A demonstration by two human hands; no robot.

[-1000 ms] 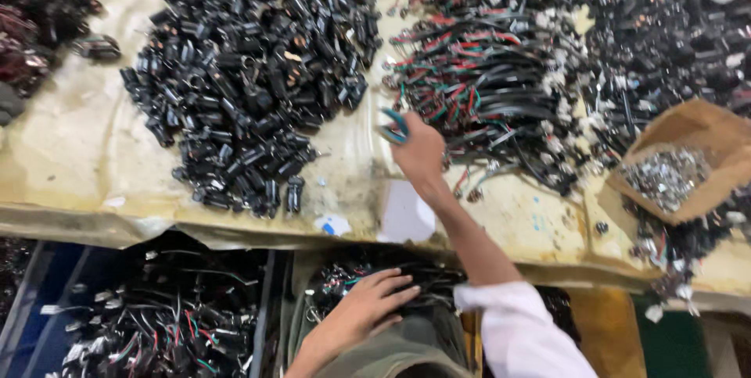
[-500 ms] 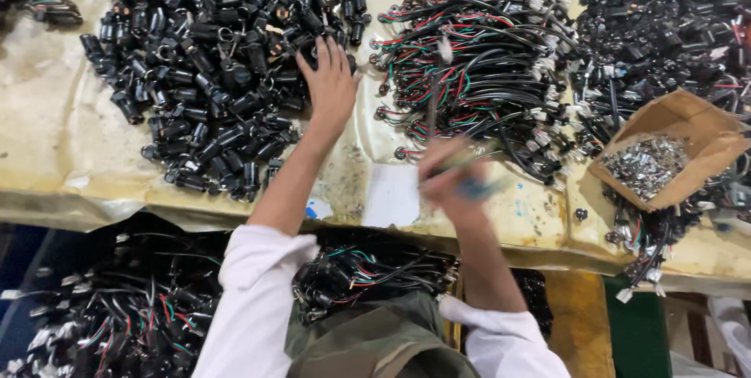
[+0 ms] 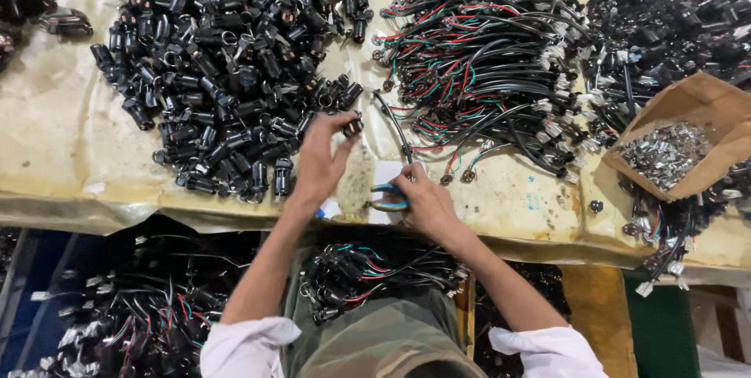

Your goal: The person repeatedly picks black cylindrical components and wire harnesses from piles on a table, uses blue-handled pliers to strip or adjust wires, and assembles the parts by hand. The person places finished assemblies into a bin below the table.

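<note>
A small black cap (image 3: 353,125) is pinched by the left hand (image 3: 321,161). A wire (image 3: 393,132), running far from the right hand (image 3: 422,202), is gripped just right of it.

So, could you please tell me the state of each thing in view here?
Left hand: pinching a black cap.
Right hand: gripping a blue-handled tool and a black cable.
Cap pile: loose heap.
Wire bundles: tangled.
Cardboard box: open, holding metal bits.
</note>
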